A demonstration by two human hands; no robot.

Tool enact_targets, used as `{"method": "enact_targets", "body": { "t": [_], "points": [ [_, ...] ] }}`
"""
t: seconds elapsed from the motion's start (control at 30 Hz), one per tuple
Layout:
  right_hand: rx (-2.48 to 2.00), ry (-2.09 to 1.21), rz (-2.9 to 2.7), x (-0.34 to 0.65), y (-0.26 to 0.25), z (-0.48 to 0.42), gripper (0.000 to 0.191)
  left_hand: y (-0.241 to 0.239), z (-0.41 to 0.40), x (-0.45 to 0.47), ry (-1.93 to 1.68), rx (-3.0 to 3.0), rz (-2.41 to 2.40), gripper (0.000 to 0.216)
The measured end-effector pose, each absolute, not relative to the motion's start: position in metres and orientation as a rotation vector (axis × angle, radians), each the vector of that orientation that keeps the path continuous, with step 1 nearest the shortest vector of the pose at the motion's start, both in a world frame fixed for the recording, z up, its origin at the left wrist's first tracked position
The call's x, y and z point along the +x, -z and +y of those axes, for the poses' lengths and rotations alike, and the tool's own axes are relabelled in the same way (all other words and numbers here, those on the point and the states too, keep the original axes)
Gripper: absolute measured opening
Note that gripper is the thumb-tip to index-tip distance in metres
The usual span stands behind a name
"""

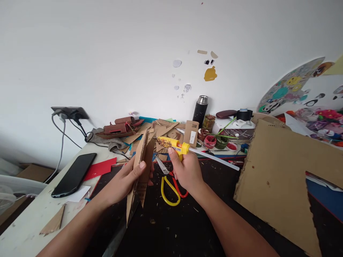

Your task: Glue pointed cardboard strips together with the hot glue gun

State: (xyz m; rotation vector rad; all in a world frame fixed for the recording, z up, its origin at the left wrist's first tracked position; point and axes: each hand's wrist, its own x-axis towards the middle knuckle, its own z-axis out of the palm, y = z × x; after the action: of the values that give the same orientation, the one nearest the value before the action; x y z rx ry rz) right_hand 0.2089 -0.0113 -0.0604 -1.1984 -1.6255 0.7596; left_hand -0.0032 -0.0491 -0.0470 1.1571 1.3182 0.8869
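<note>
Angling inward, left grip (132,176) clasping cardboard (140,151)

White table (25,232), bare at lower left | left: black phone (74,175), red sheet (103,167), cardboard wedge (54,221) lie on it | lower centre: dark mat (195,232) bears yellow-and-red scissors (162,166) | centre: cardboard scraps (166,129) lie heaped | right of centre: paint pots (209,142) stand

Between the forearms (230,217), the dark surface (171,232) leaves an open lane, narrowed on the left by held cardboard (141,148). Scissors (164,168) lie across its far end, below the glue gun (184,148), whose pale stick (214,159) juts rightward. A large cardboard sheet (276,171) bars the right; heaped scraps (166,127), paint jars (209,141) and a black flask (200,113) crowd the back.
</note>
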Motion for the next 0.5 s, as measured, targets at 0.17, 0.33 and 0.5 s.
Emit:
{"method": "enact_targets", "body": {
  "t": [0.17, 0.33, 0.5],
  "points": [
    [-1.194, -0.721, -1.657, 0.2088, 0.0608, -0.0111, 0.057, 0.0464, -0.0499, -0.0028, -0.879, 1.177, 1.298, 0.081],
    [-1.203, -0.719, -1.670, 0.2090, 0.0594, -0.0117, 0.056, 0.0462, -0.0503, -0.0026, -0.880, 1.177, 1.295, 0.084],
    [-1.193, -0.738, -1.673, 0.2084, 0.0590, -0.0127, 0.055, 0.0479, -0.0493, -0.0047, -0.903, 1.176, 1.316, 0.085]
  ]
}}
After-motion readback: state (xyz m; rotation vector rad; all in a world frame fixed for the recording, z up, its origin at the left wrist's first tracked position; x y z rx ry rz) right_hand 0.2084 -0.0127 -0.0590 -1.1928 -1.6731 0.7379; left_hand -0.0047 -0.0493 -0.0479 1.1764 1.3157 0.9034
